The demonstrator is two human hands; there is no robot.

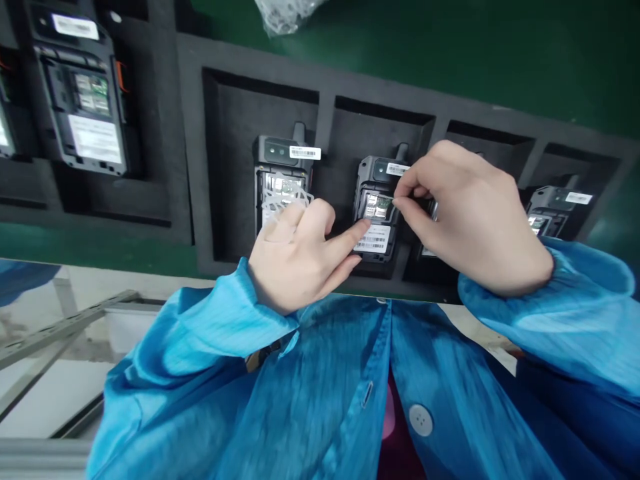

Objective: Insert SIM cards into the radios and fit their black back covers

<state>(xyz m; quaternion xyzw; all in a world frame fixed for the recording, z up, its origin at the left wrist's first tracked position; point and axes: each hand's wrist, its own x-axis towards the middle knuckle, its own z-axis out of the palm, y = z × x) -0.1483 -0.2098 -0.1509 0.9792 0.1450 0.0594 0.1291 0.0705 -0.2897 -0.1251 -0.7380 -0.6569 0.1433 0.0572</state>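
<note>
A dark handheld device (374, 208) with a stubby antenna lies in a compartment of the black foam tray (263, 63), its back open over a metal card-slot area. My left hand (305, 257) rests at its left side, with the index fingertip on the device just above the white label (373, 239). Curled in that hand's other fingers is a tangle of translucent white plastic strips (287, 195). The thumb and index finger of my right hand (470, 210) pinch together at the device's upper right edge; whatever sits between those fingertips is too small to tell.
Similar open device (280, 157) lies left of it, partly behind my left hand. Another device (550, 207) is at the right, and one is mostly hidden under my right hand. A second foam tray at left holds a larger-looking device (83, 100). Clear plastic (287, 13) lies on the green table (400, 40).
</note>
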